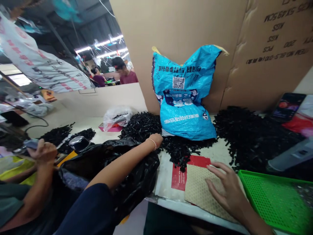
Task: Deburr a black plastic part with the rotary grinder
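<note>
My left hand point(156, 141), with a beaded bracelet at its wrist, is closed at the lower left corner of a blue printed sack point(186, 111), beside a heap of small black strips point(141, 125). What its fingers hold, if anything, is hidden. My right hand point(223, 182) is open with fingers spread over a beige textured mat point(200, 186). More black strips point(179, 151) lie below the sack. A black plastic bag point(137, 179) hangs at the table edge under my left arm.
A green basket point(276, 195) stands at the right, by a grey object point(290, 155) and a black heap point(244, 130). A phone point(288, 106) leans behind. Cardboard point(190, 26) rises at the back. A co-worker's hand point(44, 151) is at the left.
</note>
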Available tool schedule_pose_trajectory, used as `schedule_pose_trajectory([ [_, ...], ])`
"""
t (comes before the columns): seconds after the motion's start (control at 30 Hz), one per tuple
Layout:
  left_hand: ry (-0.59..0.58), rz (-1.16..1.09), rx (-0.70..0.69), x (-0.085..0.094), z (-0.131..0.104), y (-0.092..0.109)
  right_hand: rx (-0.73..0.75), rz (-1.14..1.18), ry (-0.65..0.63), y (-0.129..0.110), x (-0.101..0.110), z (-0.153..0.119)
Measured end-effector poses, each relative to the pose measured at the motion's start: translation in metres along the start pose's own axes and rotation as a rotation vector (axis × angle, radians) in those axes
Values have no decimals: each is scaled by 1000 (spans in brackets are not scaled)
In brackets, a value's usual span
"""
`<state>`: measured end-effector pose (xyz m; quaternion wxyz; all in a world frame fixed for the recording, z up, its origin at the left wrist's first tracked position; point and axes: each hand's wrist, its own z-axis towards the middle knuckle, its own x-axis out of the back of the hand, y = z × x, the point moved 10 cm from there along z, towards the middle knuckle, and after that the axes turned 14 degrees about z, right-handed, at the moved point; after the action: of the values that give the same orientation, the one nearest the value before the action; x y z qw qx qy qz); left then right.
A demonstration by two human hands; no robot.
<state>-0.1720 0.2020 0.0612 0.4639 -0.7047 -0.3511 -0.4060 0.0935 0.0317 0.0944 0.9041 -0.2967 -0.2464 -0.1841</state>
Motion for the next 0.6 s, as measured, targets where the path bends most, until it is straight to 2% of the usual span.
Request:
schedule_pose_trajectory([
  [0.07,13,15,11,-12,9,-7,37,20,-199,-5,-47,20],
  [0.17,43,1,-4,-24,11,-18,77,-21,-409,-4,-114,50],
  [0.27,79,-39,-35,-32,12,-23,131,-48,-549,0,-178,73],
  [0.33,123,-80,-81,-35,14,-20,144,-72,-600,9,-212,84],
  [0.4,168,-134,-134,-38,16,-14,137,-110,-628,21,-234,89],
  [0.47,178,-181,-163,-44,20,-11,131,-143,-644,34,-245,90],
  [0.53,148,-203,-169,-54,23,-11,130,-161,-651,42,-244,87],
  [0.6,128,-214,-181,-60,24,-11,120,-169,-643,48,-234,84],
])
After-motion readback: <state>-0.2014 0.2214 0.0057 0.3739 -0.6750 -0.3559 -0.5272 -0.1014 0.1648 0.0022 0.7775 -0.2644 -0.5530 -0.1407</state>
